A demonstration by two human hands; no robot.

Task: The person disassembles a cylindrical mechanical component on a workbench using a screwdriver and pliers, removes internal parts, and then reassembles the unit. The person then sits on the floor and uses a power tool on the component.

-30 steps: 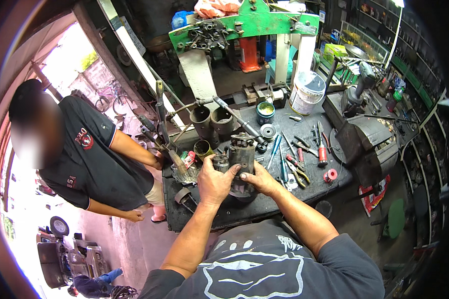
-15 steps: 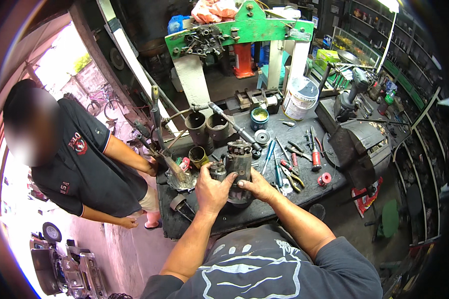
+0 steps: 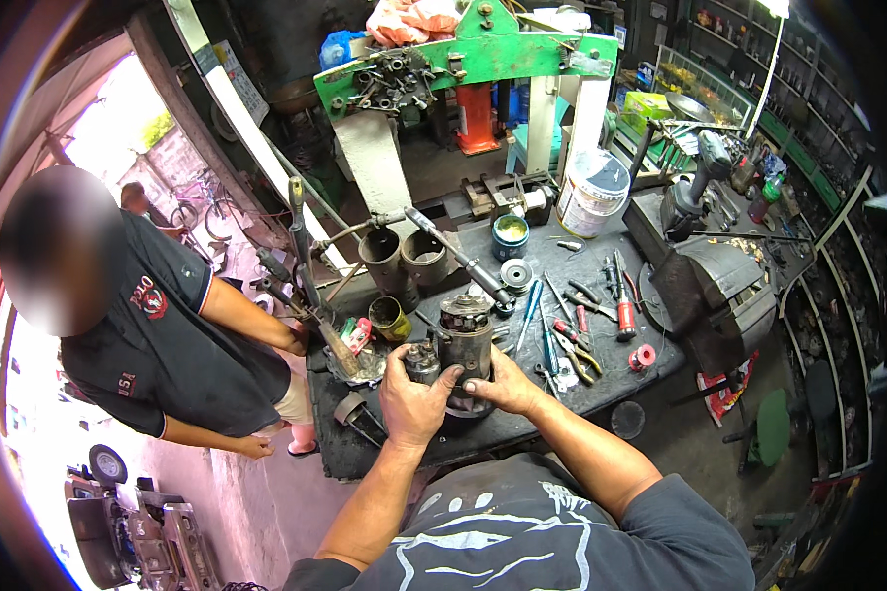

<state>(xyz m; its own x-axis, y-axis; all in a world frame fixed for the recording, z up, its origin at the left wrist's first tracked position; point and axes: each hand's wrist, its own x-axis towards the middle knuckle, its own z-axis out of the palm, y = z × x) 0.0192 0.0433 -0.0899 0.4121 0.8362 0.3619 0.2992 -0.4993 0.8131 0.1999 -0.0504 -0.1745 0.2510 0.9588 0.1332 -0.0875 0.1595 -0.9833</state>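
Shifted since a second ago: motor unit [image 3: 465, 347], with left hand [image 3: 414, 406] and right hand [image 3: 505, 386] around it, sits a bit farther from the open blue tin [image 3: 510, 238], toward the wearer's shirt [image 3: 503, 497]; someone [image 3: 136, 200] has also come into view, far to the tin's left.

Head view, the only one: from where I stand the unit is roughly upright, nearer the wearer than the tin and slightly left of it; left hand grasps the side cylinder [image 3: 422, 364], thumb across onto the casing; right hand grasps the casing low on its right, thumb in front; rear fingers hidden, can't tell how they wrap; can't tell if the base touches the workbench [image 3: 601, 379].

Holding it well, my judgement: share the weight between both hands, don't hang it off the side cylinder alone; keep the exposed top end [image 3: 465, 307] up; grime may make it slip, so squeeze evenly; don't swing it to the tin's right, where pliers [image 3: 589, 368] and a red screwdriver [image 3: 625, 317] lie nearer the wearer; two metal cups [image 3: 378, 258] [image 3: 424, 262] stand left of the tin, easy to knock; co-worker [image 3: 168, 335] well left of it, hands off the unit.
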